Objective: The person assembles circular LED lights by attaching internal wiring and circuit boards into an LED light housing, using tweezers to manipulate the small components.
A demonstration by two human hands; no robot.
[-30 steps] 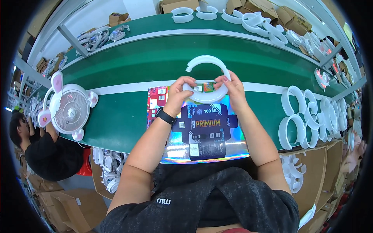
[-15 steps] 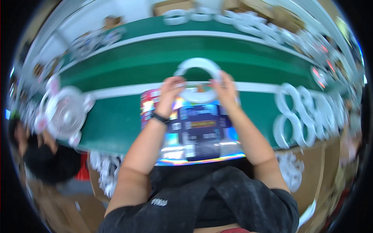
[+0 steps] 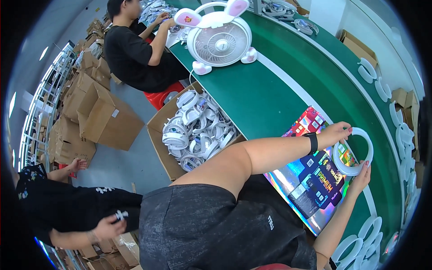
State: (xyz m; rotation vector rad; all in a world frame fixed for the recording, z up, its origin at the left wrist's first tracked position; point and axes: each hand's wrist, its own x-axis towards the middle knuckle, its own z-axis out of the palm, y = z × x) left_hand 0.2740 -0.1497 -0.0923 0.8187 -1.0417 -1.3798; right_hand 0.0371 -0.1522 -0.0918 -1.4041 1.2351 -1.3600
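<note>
Both my hands are closed on a white plastic ring [image 3: 370, 145], held tilted above the table. My left hand [image 3: 336, 134] pinches its near-left edge and wears a black wristband. My right hand [image 3: 360, 180] grips its lower right edge between thumb and fingers. Beneath lies a shiny, rainbow-reflecting printed sheet [image 3: 294, 181], with dark and red printed panels; the ring and my arms cover part of it.
A rabbit-eared white fan [image 3: 220, 38] stands farther along the green table [image 3: 252, 90]. Beside the table, a carton [image 3: 157, 130] holds white plastic parts [image 3: 198, 126]. More white rings [image 3: 366, 240] lie near my right arm. A seated co-worker [image 3: 135, 49] and another person [image 3: 81, 202] are nearby.
The view has swung left, bringing the co-workers, the cartons and the fan more fully into sight. Both hands still hold the ring over the printed sheet.
</note>
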